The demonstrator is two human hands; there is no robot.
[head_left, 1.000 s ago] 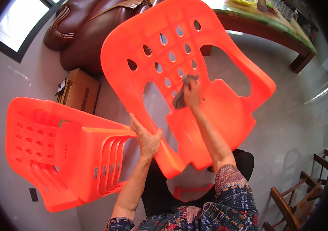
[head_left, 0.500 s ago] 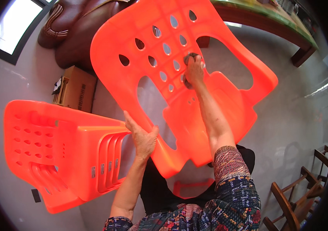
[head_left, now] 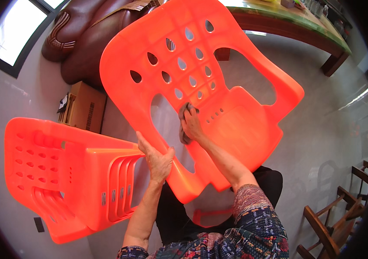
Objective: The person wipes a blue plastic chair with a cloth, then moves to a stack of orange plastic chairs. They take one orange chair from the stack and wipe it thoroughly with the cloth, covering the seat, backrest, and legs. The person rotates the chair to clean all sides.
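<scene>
An orange plastic armchair point(head_left: 235, 123) with drop-shaped holes in its backrest is tilted in front of me. My left hand point(head_left: 158, 160) grips its left armrest, thumb on top and the other fingers partly hidden beneath. A dark grey cloth point(head_left: 184, 134) is bunched under my right hand point(head_left: 191, 123). That hand presses the cloth against the lower left part of the backrest, where it meets the seat by the armrest opening.
Several nested orange chairs point(head_left: 76, 172) lie on their side at left. Behind them stand a cardboard box point(head_left: 90, 105) and a brown leather sofa point(head_left: 89, 47). A wooden table point(head_left: 279, 26) is at the far right, wooden chair frames point(head_left: 326, 228) at the lower right.
My right hand has moved the cloth left and down, from the right side of the lower backrest to its left edge. My left hand keeps its hold on the armrest.
</scene>
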